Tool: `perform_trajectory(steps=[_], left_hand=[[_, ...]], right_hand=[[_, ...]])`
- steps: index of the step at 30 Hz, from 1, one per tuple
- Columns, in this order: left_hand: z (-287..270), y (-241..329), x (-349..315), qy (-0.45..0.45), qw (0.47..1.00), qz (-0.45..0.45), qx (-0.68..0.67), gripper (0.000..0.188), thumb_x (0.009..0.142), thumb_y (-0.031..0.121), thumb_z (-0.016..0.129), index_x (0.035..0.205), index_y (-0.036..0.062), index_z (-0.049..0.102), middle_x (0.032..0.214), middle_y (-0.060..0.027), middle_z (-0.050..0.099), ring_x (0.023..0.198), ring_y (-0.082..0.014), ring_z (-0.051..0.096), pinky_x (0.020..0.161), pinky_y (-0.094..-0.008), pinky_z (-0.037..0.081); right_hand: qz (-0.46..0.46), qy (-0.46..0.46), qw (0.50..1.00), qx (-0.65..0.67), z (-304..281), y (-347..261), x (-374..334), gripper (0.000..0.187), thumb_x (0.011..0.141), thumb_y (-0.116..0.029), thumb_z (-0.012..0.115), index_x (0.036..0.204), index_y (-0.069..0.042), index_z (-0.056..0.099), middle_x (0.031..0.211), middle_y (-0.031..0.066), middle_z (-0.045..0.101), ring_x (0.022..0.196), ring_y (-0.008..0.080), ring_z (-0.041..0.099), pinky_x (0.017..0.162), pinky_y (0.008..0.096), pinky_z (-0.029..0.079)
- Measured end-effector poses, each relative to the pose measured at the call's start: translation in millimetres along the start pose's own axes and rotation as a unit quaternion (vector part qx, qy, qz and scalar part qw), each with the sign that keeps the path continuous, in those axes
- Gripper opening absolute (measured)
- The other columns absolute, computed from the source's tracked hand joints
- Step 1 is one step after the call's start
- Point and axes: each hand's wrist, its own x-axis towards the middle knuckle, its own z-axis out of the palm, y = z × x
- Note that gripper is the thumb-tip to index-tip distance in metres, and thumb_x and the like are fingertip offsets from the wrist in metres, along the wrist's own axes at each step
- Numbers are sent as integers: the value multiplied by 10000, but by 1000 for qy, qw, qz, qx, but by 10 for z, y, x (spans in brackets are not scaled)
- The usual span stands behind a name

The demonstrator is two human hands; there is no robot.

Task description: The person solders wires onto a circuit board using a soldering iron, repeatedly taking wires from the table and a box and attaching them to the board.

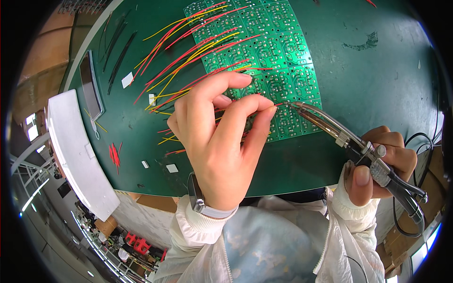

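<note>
The left hand (217, 151) pinched a red wire (280, 104) between thumb and forefinger, other fingers loosely bent. The wire ran rightward over the green circuit board (289, 45) toward the soldering iron (343, 139), which the right hand (399, 158), farther off, gripped slanting up-left. The left hand hid some board; whether iron touched wire was too small to tell.

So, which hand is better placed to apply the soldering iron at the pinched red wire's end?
Probably the right hand: it grips the soldering iron, whose tip lies close to the red wire over the circuit board. The left hand seems occupied, pinching that wire between thumb and index finger.
</note>
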Motion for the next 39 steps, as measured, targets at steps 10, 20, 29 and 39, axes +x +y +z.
perform_trajectory(steps=[10,20,29,39], left_hand=[[4,26,6,2,1000,4,25,170,648,18,744,783,77,660,1023,-33,561,825,-179,498,723,-295,401],[7,38,3,7,999,0,38,188,628,16,748,778,86,656,1026,-23,565,777,-166,488,741,-294,384],[7,43,4,6,998,18,59,201,617,23,753,780,88,655,1031,-28,565,746,-158,491,755,-302,374],[15,18,7,2,999,17,47,204,615,7,744,779,91,656,1048,-31,559,752,-154,497,760,-301,375]], right_hand=[[2,-9,1000,-13,14,-35,-7,390,634,-89,701,911,-18,437,727,102,505,509,155,477,457,260,395],[5,-10,1000,-26,32,-53,-9,389,646,-100,707,919,-25,440,717,96,502,519,153,475,455,261,403],[-4,5,1000,-17,55,-45,-6,389,655,-109,717,910,-24,436,698,97,497,513,153,464,439,259,394],[-27,30,999,-7,15,-8,-22,412,669,-147,729,908,-10,424,692,100,476,489,153,449,427,258,377]])
